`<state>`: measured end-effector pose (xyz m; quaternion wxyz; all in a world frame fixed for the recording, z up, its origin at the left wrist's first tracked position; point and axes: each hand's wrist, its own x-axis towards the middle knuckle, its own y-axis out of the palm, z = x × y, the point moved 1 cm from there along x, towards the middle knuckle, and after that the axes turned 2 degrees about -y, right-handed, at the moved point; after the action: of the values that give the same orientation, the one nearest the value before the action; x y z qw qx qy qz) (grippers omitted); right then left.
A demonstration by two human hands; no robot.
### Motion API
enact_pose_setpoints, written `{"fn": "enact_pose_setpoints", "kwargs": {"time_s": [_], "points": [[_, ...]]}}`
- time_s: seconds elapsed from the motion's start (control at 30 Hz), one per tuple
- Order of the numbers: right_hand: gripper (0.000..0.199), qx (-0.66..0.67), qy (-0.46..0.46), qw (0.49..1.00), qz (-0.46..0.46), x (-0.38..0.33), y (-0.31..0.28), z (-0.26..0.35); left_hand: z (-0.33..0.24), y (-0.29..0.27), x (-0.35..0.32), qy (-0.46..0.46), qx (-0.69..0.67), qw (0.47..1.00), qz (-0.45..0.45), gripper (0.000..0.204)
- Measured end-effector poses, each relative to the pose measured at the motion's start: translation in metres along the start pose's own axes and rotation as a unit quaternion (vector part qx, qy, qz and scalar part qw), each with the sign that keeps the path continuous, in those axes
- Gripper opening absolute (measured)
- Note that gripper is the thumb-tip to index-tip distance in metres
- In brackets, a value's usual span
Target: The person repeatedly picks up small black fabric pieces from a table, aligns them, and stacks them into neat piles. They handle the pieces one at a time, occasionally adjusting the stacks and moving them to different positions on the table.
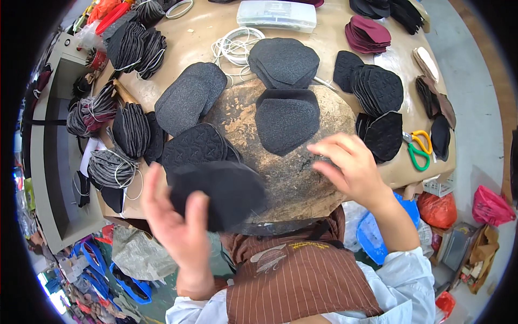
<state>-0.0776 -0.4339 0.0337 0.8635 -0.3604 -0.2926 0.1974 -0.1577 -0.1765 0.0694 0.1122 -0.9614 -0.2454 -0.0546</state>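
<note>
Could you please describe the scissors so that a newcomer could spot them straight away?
Start at the round worn block mid-table and move right, past the right hand. The scissors lie beside a stack of black quilted pieces, the only thing there with green and yellow handles.

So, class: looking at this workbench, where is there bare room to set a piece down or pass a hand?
Bare patches: the worn round block between the dark piece and the right hand; the tabletop left of the white cord coil. The left side is crowded with tied bundles, and the right with black stacks.
</note>
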Motion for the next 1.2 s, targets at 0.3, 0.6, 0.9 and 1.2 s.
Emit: {"fn": "enact_pose_setpoints", "kwargs": {"time_s": [0.3,0.6,0.9,1.2], "points": [[0.018,0.032,0.144,0.978,-0.15,-0.012,-0.039,-0.002,0.036,0.091,-0.009,0.295,0.342,0.858,0.243,0.029],[0.038,-0.111,0.318,0.922,-0.192,-0.089,-0.07,-0.063,0.031,0.105,0.0,0.25,0.368,0.855,0.267,0.023],[0.035,-0.199,0.264,0.924,-0.195,-0.087,-0.055,-0.059,0.034,0.054,-0.08,0.233,0.32,0.853,0.341,0.043],[0.02,0.296,0.293,0.895,-0.16,-0.068,-0.059,-0.023,0.049,0.034,-0.096,0.19,0.301,0.869,0.343,0.064]]}}
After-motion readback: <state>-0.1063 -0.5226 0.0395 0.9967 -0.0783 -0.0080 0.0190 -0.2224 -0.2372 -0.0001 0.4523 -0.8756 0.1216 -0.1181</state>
